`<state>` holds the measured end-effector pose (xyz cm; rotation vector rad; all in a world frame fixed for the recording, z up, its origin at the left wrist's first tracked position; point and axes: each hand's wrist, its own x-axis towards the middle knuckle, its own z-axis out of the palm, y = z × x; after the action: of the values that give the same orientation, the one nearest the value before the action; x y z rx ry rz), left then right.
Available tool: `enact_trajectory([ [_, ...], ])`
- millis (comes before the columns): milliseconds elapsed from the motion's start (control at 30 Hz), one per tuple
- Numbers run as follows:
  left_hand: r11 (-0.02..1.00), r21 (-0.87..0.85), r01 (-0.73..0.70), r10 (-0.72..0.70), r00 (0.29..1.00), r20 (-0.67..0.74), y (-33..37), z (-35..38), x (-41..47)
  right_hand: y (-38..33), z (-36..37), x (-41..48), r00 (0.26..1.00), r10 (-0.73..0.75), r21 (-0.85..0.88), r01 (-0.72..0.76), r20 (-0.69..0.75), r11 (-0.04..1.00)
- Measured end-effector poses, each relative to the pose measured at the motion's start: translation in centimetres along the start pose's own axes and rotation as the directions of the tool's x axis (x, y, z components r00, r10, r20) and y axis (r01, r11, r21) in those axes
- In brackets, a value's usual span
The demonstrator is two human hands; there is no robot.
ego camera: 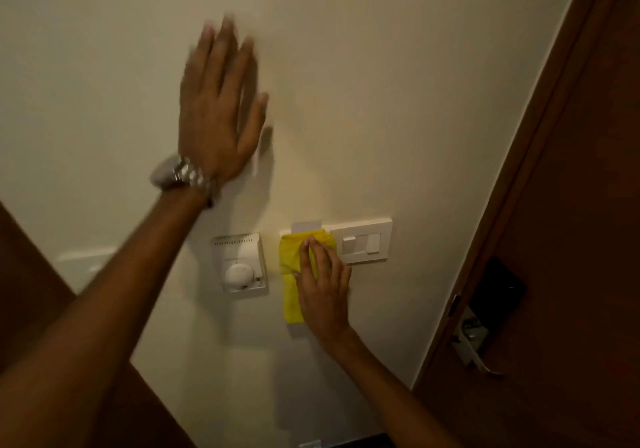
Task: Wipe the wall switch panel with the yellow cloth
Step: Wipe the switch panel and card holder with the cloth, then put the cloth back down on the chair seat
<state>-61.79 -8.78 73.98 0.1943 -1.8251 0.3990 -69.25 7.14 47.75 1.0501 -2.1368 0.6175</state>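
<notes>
Now I see the wall switch panel [362, 241] low on the cream wall [381, 84], a long white plate whose right part, with its rocker switches, is bare, while its left part is under the yellow cloth [292, 276]. The cloth is folded and hangs down past the lower edge of the plate, flat against the wall. My right hand [323, 288] lies on the cloth with the fingers close together and pressing it to the panel; it is not pinching the cloth, only pushing on it. So I judge that the wiping is in progress: the left half is being rubbed at this moment, and the right half with the switches looks not yet covered, though I cannot tell from this view how clean any part is. Just to the left of the cloth, not touching it, is a white thermostat [240, 265] with a round dial. Higher on the wall my left hand [221, 101] is spread open, blurred, flat on or very near the plaster, with a metal wristwatch [183, 174] on the wrist. On the right stands a brown door [571, 205] with a metal handle [474, 340].
</notes>
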Motion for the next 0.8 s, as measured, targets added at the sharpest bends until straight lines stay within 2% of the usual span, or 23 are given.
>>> enact_trajectory([
  [33, 0.988, -0.076, 0.133, -0.140, 0.986, -0.089, 1.2, -0.8, -3.6, 0.8, -1.0, 0.9, 1.000, -0.013, -0.003, 0.013, 0.010, 1.000],
  [67, 0.943, -0.144, 0.300, -0.320, 0.936, -0.145, 2.9, -1.5, -8.1, 1.5, -1.9, 1.9, 0.999, -0.028, -0.004, 0.028, 0.018, 1.000],
  [100, 0.857, -0.207, 0.471, -0.503, 0.851, -0.149, 4.8, -2.1, -13.1, 2.1, -2.5, 2.9, 0.998, -0.056, 0.000, 0.056, 0.024, 0.998],
  [167, 0.582, -0.287, 0.761, -0.798, 0.602, -0.022, 9.0, -2.8, -22.4, 2.9, -2.9, 4.3, 0.983, -0.182, -0.006, 0.182, 0.003, 0.983],
  [200, 0.424, -0.296, 0.856, -0.879, 0.468, 0.094, 10.6, -2.8, -26.0, 3.0, -2.9, 4.7, 0.967, -0.255, -0.017, 0.254, -0.020, 0.967],
  [267, 0.155, -0.247, 0.957, -0.892, 0.243, 0.382, 12.7, -1.7, -30.4, 3.5, -2.9, 4.9, 0.921, -0.377, -0.049, 0.374, -0.099, 0.926],
  [333, -0.006, -0.185, 0.983, -0.758, 0.116, 0.641, 14.0, -1.1, -32.3, 3.4, -3.0, 4.6, 0.879, -0.452, -0.052, 0.450, -0.149, 0.892],
  [400, -0.037, -0.159, 0.987, -0.653, 0.096, 0.751, 14.5, -0.9, -32.8, 2.8, -3.3, 4.3, 0.858, -0.500, 0.026, 0.506, -0.114, 0.862],
  [467, -0.009, -0.151, 0.988, -0.620, 0.113, 0.777, 13.9, -1.0, -33.3, 1.6, -3.5, 4.0, 0.827, -0.563, 0.220, 0.548, 0.007, 0.807],
  [533, 0.002, -0.154, 0.988, -0.629, 0.121, 0.768, 12.7, -1.9, -34.0, 0.3, -3.6, 3.5, 0.814, -0.562, 0.428, 0.459, 0.149, 0.778],
  [600, -0.059, -0.185, 0.981, -0.598, 0.114, 0.794, 11.1, -3.7, -35.8, -1.1, -3.5, 2.5, 0.829, -0.446, 0.545, 0.214, 0.337, 0.811],
  [667, -0.172, -0.150, 0.974, -0.544, 0.033, 0.838, 9.4, -6.7, -38.9, -3.2, -1.9, 0.7, 0.757, -0.339, 0.595, -0.081, 0.559, 0.800],
  [700, -0.234, -0.099, 0.967, -0.525, -0.040, 0.850, 8.8, -8.7, -40.8, -4.6, -0.5, -0.7, 0.692, -0.318, 0.600, -0.207, 0.648, 0.772],
  [767, -0.390, 0.021, 0.921, -0.500, -0.231, 0.835, 8.1, -13.1, -45.2, -7.4, 2.6, -4.2, 0.564, -0.321, 0.583, -0.376, 0.761, 0.720],
  [800, -0.484, 0.069, 0.873, -0.499, -0.340, 0.797, 8.0, -15.7, -48.4, -9.4, 4.7, -6.6, 0.458, -0.345, 0.547, -0.447, 0.820, 0.708],
])
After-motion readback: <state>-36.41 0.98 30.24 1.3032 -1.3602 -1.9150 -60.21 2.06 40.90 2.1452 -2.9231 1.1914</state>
